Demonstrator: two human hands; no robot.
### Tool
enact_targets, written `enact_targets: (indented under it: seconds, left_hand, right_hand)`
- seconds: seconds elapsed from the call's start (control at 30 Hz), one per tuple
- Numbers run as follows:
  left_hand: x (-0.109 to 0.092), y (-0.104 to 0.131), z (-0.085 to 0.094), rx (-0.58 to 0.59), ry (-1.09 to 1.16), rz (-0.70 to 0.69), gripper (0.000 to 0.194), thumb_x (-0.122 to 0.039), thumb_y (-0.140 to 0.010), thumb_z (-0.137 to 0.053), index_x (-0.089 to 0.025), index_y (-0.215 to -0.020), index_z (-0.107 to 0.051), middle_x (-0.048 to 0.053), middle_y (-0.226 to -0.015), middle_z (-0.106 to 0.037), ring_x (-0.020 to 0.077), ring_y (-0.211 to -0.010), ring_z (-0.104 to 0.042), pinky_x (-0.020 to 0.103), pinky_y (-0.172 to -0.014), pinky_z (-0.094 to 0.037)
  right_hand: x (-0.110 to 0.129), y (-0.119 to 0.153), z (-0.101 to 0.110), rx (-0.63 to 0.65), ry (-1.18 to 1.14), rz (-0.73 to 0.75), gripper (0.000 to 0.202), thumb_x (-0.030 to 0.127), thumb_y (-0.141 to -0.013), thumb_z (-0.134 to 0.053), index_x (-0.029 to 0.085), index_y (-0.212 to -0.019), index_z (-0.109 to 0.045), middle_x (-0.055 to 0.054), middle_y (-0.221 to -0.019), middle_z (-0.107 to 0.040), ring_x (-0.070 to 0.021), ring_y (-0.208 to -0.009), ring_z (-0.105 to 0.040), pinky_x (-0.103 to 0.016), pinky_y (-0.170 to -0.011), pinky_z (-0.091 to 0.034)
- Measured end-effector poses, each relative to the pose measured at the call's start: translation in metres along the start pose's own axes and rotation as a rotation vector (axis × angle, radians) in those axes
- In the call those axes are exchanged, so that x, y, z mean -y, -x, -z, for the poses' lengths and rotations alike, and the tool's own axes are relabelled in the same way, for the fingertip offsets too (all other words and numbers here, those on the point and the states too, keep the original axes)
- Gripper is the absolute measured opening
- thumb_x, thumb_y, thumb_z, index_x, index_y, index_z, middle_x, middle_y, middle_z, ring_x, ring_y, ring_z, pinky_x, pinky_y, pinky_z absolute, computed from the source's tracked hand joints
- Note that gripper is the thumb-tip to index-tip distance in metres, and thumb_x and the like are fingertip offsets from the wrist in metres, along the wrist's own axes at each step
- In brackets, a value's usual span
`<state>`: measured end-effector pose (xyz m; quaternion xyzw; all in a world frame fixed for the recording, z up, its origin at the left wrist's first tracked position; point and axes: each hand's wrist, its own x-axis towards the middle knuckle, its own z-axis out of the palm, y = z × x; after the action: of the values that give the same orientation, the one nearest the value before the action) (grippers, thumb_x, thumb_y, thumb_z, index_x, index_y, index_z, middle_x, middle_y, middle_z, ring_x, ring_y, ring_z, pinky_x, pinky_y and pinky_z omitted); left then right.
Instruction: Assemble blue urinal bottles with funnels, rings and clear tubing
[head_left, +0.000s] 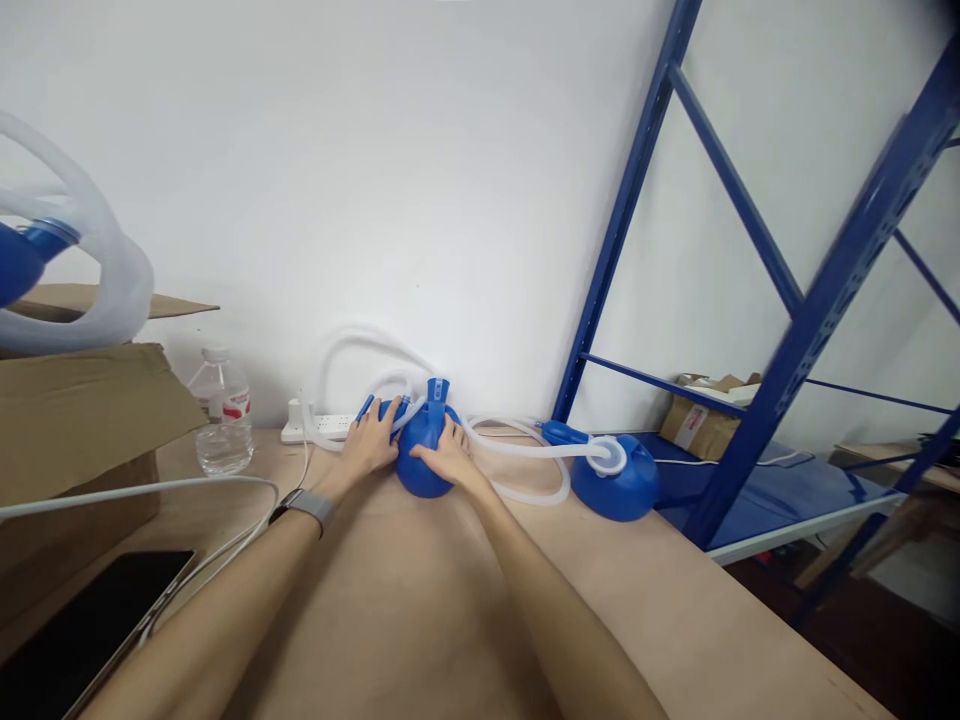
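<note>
Near the wall, a blue plastic bottle with a flared neck stands on the table, a milky hose curling around behind it. My left hand is at its left side, fingers curled over a blue part there that is partly hidden. From the right, my right hand grips the bottle's body, thumb in front and fingers around the side. Farther right sits another blue bottle, with a white collar, a blue handle and a long translucent hose looping across the table.
At the left are an open cardboard box with a hose coil on top, a water bottle, a dark-screened device and a white cable. A power strip lies by the wall. Blue shelving stands right.
</note>
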<state>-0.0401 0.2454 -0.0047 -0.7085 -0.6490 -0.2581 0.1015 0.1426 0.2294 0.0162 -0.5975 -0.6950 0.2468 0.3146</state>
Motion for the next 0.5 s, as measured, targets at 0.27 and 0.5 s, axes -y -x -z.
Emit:
enact_targets:
  seconds: [0.27, 0.5]
  left_hand:
    - [0.000, 0.012, 0.007, -0.143, -0.034, -0.149, 0.069, -0.034, -0.092, -0.055, -0.022, -0.160, -0.043, 0.022, -0.166, -0.034, 0.0430, -0.150, -0.037, 0.058, -0.112, -0.039]
    - [-0.047, 0.028, 0.009, -0.040, 0.075, -0.616, 0.065, -0.043, -0.097, -0.054, -0.030, -0.160, -0.043, 0.017, -0.164, -0.042, 0.0377, -0.147, -0.043, 0.060, -0.118, -0.032]
  right_hand:
    - [-0.032, 0.033, 0.031, 0.031, 0.086, 0.250, 0.105, 0.060, -0.085, -0.072, 0.024, -0.168, -0.019, -0.020, -0.169, -0.030, -0.0444, -0.155, -0.032, -0.064, -0.123, -0.028]
    - [-0.045, 0.035, 0.031, 0.025, 0.044, 0.376, 0.066, 0.043, -0.099, -0.055, 0.016, -0.158, -0.045, -0.019, -0.164, -0.042, -0.0342, -0.154, -0.039, -0.052, -0.123, -0.037]
